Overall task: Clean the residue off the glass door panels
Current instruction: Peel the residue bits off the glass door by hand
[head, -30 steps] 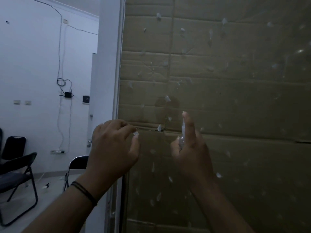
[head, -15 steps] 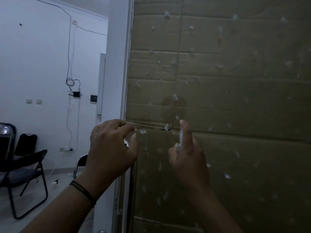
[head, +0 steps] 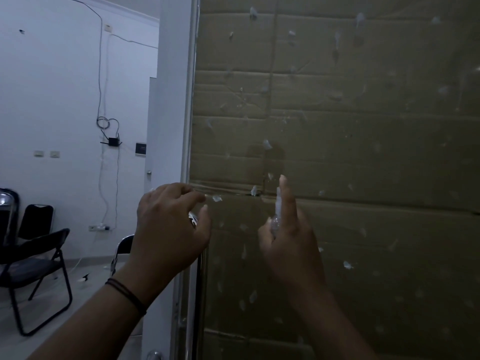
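Since a second ago, your view has slid left, so the glass door panel [head: 337,178] now sits farther right, and both hands stay raised at it. Your left hand [head: 168,229] has curled fingers near the door's left edge, with a small shiny thing under them; you cannot tell if it is held. Your right hand [head: 288,235] pinches a clear strip of peeled residue [head: 278,206], one finger pointing up. White residue bits [head: 217,198] dot the glass. Brown cardboard [head: 363,126] shows behind it. Black folding chairs [head: 31,250] stand far left.
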Available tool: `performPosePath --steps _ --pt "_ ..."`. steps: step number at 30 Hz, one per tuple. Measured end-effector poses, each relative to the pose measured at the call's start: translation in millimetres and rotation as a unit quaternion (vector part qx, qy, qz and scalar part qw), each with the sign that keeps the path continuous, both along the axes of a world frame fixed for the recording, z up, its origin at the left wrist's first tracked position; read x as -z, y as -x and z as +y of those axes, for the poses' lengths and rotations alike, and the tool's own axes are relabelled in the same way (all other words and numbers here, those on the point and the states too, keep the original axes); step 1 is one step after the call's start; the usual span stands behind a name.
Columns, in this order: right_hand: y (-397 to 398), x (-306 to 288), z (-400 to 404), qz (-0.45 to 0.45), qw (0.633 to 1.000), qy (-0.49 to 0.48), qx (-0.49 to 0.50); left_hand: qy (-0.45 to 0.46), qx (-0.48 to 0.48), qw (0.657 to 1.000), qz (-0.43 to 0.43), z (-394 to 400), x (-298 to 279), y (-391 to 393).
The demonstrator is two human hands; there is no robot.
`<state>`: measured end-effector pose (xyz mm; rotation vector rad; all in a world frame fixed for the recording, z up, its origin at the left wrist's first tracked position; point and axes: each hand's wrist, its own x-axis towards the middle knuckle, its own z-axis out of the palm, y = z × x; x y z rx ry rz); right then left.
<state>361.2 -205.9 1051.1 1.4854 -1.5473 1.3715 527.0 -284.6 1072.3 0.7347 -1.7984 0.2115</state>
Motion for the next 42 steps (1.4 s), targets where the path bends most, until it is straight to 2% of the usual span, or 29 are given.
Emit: performPosePath --steps 10,22,25,30,39,42 --pt "0.7 9.0 -1.2 -0.064 0.997 -0.046 -0.011 -0.004 0.001 1.000 0.002 -2.0 3.7 1.4" --pt "4.2 23.8 12.7 -0.078 0.996 -0.043 -0.026 -0.013 0.009 1.000 -0.005 -3.2 20.1 13.9" --pt "5.8 31.3 20.8 -0.151 0.985 -0.072 -0.032 -0.016 0.037 0.999 0.002 0.7 27.6 19.1" --pt "19.3 52.8 34.4 -0.257 0.952 -0.123 -0.112 -0.057 0.113 0.992 0.026 16.1 50.4 37.3" --pt "47.2 69.5 52.3 -0.321 0.921 -0.146 -0.163 -0.128 0.200 0.971 0.041 61.2 101.7 68.1" --pt "52.7 74.1 59.8 -0.330 0.911 -0.159 -0.190 -0.130 0.255 0.958 0.017 82.8 116.9 83.7"
